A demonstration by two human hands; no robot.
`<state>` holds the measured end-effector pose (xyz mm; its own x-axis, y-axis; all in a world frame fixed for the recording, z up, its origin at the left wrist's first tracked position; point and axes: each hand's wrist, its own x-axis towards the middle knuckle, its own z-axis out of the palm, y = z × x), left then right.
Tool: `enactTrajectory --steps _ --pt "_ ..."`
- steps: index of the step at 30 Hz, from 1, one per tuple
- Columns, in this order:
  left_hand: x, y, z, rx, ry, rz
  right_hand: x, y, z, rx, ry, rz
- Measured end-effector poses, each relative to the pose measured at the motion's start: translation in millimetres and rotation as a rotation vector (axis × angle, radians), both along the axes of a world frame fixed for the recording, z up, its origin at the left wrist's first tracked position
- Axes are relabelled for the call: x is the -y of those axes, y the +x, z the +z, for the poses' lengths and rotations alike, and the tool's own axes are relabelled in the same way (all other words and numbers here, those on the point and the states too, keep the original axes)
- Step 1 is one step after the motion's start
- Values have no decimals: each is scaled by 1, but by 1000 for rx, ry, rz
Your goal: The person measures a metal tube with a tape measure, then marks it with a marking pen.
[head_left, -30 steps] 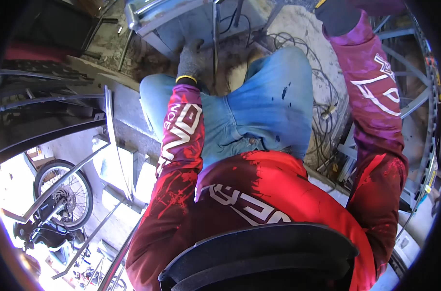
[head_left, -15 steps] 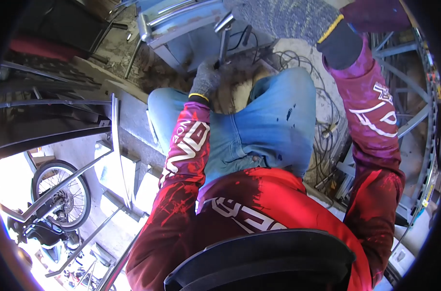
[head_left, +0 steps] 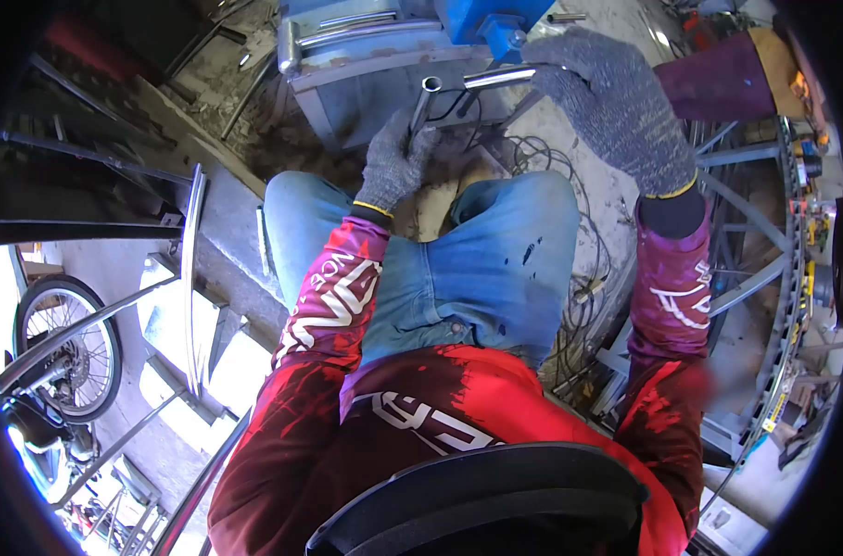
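My left hand (head_left: 391,167), in a grey knit glove, is closed around a short metal tube (head_left: 422,109). That tube stands nearly upright, its open round end facing up toward me. My right hand (head_left: 616,116), gloved the same way, grips another shiny metal tube (head_left: 498,78) that lies almost level and points left. A small gap separates the two tubes. Behind the right-hand tube is a blue machine part (head_left: 507,35) with a bolt. The fingertips of my right hand are partly hidden behind the glove's back.
A grey metal cabinet (head_left: 375,102) with chrome tubes (head_left: 366,35) on top stands ahead. Cables (head_left: 579,306) lie on the floor right of my knees. A metal rack frame (head_left: 750,204) runs along the right. A motorcycle wheel (head_left: 69,347) and long bars are at left.
My right hand has come down and to the right in view, and its tube now shows clearly, apart from the left one. The view has shifted, revealing the blue machine part.
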<state>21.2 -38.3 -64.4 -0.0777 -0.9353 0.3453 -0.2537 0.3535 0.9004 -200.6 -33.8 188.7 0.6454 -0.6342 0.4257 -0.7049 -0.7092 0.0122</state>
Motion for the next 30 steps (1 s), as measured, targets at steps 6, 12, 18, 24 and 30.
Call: enactTrajectory --steps 6,12,18,24,30 --pt "-6 1 20 -185 -114 25 -6 -9 -13 289 252 -86" --pt "-8 9 29 22 -24 43 -19 -5 -5 475 539 -349" --pt "-13 4 36 77 -299 163 -18 -9 -22 569 606 -332" --pt "-16 -2 42 21 -351 227 -20 1 -27 453 487 -245" --pt "-19 -4 46 -16 -217 198 -23 14 -25 449 464 -207"
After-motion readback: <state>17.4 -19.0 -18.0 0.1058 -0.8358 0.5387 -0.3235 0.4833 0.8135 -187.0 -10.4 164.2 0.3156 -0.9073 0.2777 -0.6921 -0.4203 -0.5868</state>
